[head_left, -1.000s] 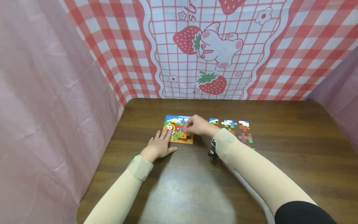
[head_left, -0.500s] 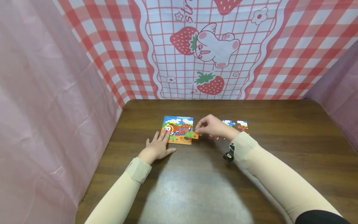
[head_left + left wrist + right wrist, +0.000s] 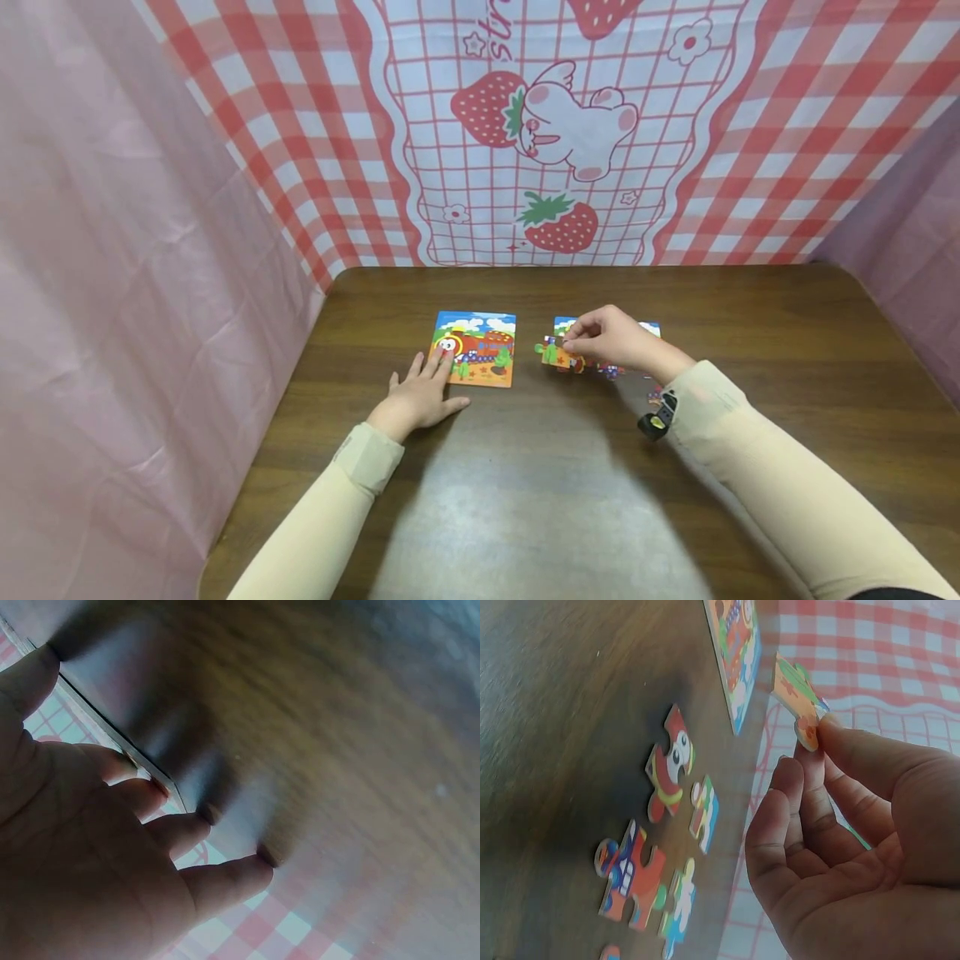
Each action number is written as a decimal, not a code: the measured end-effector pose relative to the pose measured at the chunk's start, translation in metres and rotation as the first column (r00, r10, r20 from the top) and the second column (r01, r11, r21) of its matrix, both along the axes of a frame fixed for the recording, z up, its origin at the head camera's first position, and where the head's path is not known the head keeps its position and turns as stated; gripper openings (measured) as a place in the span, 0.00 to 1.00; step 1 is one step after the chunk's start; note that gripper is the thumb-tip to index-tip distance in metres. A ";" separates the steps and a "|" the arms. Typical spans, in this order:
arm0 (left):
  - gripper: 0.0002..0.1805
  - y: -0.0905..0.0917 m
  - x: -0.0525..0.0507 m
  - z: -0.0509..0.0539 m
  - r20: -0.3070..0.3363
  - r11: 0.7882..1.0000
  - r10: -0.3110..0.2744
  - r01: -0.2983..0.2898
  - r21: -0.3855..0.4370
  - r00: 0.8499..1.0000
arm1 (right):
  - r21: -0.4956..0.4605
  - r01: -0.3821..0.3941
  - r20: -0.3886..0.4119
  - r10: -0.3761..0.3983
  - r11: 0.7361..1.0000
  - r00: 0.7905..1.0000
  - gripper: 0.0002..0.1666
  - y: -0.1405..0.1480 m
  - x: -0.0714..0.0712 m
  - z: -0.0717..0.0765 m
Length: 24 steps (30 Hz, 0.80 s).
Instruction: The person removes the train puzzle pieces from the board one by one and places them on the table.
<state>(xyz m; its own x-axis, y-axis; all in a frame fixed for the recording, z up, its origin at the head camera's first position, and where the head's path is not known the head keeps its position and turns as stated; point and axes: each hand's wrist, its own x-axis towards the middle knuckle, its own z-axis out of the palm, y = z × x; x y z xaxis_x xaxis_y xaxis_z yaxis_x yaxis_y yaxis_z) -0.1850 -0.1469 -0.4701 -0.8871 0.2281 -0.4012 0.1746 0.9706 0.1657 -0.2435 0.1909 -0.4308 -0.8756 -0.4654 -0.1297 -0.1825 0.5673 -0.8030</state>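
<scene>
A picture board [image 3: 491,372] with a red train, clouds and orange ground lies flat at the table's left half. On its left side rest the fingertips of my left hand [image 3: 415,400], fingers spread. My right hand [image 3: 621,337] pinches an orange and green jigsaw piece [image 3: 555,356] between thumb and fingers, above the table to the right of the board. In the right wrist view this jigsaw piece [image 3: 793,688] is tilted and raised clear of the tabletop. Below it lies a loose jigsaw piece with eyes [image 3: 673,763].
More loose jigsaw pieces [image 3: 634,877] lie under and beyond my right hand, partly hidden by it. The brown wooden table [image 3: 480,483] ends at a checked strawberry cloth [image 3: 360,167] at the back. A pink curtain [image 3: 150,292] hangs along the left.
My right hand has carried the pinched jigsaw piece from over the board rightward to the loose pieces. The board's right side is now uncovered. My left hand has stayed in place.
</scene>
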 end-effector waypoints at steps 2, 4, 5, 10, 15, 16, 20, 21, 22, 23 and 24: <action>0.49 0.000 0.000 0.000 -0.001 1.000 -0.001 0.001 -0.001 1.000 | -0.002 0.005 -0.005 -0.005 1.000 1.000 0.08 0.004 0.001 0.001; 0.49 -0.001 0.000 -0.001 -0.002 1.000 -0.002 0.002 -0.002 1.000 | 0.003 0.005 -0.009 -0.005 1.000 1.000 0.08 0.009 0.003 0.001; 0.49 -0.001 0.000 -0.001 -0.004 1.000 -0.002 0.002 0.000 1.000 | 0.006 0.006 -0.009 -0.006 1.000 1.000 0.08 0.011 0.003 0.001; 0.49 -0.001 -0.001 -0.001 -0.004 1.000 -0.003 0.003 0.003 1.000 | 0.015 -0.004 -0.007 0.005 1.000 1.000 0.08 0.023 0.005 -0.002; 0.49 -0.001 -0.002 0.000 -0.013 1.000 -0.003 0.003 0.003 1.000 | 0.026 -0.004 -0.011 0.004 1.000 1.000 0.09 0.034 0.007 -0.005; 0.49 -0.001 -0.002 0.000 -0.014 1.000 -0.002 0.002 0.002 1.000 | 0.029 -0.002 -0.012 0.003 1.000 1.000 0.09 0.036 0.007 -0.006; 0.49 0.000 -0.001 0.000 -0.013 1.000 -0.001 0.002 0.003 1.000 | 0.034 0.008 -0.011 -0.008 0.999 1.000 0.09 0.043 0.010 -0.007; 0.49 0.000 -0.001 0.000 -0.013 1.000 -0.002 0.002 0.004 1.000 | 0.035 0.009 -0.014 -0.009 0.999 1.000 0.09 0.045 0.010 -0.008; 0.49 0.000 -0.001 0.000 -0.012 1.000 -0.001 0.001 0.003 1.000 | 0.038 0.009 -0.018 -0.008 0.999 1.000 0.09 0.047 0.011 -0.008; 0.49 0.000 -0.001 0.000 -0.012 1.000 -0.001 0.001 0.003 1.000 | 0.042 0.008 -0.024 -0.007 0.999 1.000 0.09 0.049 0.012 -0.008; 0.49 0.000 -0.001 0.000 -0.011 1.000 0.001 -0.001 0.001 1.000 | 0.046 0.005 -0.028 -0.003 0.999 1.000 0.10 0.050 0.012 -0.008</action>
